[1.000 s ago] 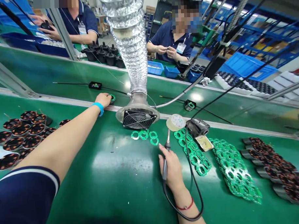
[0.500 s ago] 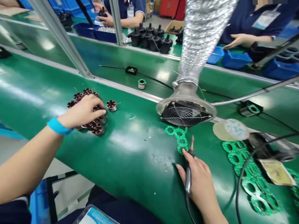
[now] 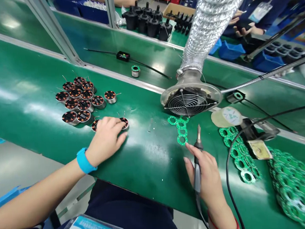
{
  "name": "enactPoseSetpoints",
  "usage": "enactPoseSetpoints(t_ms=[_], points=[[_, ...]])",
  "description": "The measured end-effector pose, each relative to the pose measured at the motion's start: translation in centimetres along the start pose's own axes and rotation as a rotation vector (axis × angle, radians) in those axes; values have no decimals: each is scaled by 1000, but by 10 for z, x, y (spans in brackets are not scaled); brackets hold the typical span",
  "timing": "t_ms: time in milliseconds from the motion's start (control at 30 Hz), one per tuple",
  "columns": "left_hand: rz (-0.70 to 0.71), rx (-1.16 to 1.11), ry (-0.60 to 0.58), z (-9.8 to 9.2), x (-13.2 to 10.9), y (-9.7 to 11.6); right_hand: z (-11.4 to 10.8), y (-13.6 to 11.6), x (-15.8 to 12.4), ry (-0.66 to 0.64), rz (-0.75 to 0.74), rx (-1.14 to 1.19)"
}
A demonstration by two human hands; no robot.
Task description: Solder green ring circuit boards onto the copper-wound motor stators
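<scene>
My left hand (image 3: 107,138), with a blue wristband, is closed around a copper-wound motor stator (image 3: 124,123) on the green bench. Its fingers hide part of that stator and of another stator (image 3: 95,126) at the hand's left side. Several more stators (image 3: 84,105) with upright wire ends stand in a cluster farther left. In my right hand (image 3: 207,172) lies a soldering iron (image 3: 197,173), its tip pointing up and away from me. The index fingertip is at the near end of a short strip of green ring-shaped circuit boards (image 3: 182,131).
A fume extractor fan (image 3: 185,103) hangs low on a foil duct (image 3: 209,29) beyond the strip. More ring boards (image 3: 292,183) are heaped at right, beside a soldering sponge (image 3: 259,149). A black cable (image 3: 231,178) loops near my right arm. Co-worker's hands (image 3: 247,27) are behind the rail.
My left hand has moved right and nearer to me from the stator cluster, with stators now beside it. The soldering iron stays in my right hand. The view has shifted.
</scene>
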State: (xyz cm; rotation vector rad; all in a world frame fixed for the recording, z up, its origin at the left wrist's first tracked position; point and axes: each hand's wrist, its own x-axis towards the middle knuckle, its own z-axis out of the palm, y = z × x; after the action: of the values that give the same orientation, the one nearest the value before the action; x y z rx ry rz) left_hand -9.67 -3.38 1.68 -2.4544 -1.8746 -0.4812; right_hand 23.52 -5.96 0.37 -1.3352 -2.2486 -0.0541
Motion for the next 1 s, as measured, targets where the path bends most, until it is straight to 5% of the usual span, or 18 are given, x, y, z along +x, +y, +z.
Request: enactPoseSetpoints(t_ms=[133, 267, 333, 433, 567, 767, 1000], points=[[294, -129, -58, 9, -2, 29, 6, -9, 2, -26, 45, 21], [472, -29, 5, 17, -7, 41, 13, -13, 0, -38, 117, 68], [405, -22, 22, 16, -9, 45, 15, -13, -1, -47, 146, 75], [243, -320, -62, 6, -9, 49, 17, -13, -2, -65, 179, 83], [144, -562, -80, -3, 3, 29, 16, -10, -1, -113, 235, 145], [270, -543, -558, 17, 34, -8, 24, -2, 2, -115, 505, 287], [194, -714, -516, 30, 46, 28, 36, -9, 12, -108, 428, 288]])
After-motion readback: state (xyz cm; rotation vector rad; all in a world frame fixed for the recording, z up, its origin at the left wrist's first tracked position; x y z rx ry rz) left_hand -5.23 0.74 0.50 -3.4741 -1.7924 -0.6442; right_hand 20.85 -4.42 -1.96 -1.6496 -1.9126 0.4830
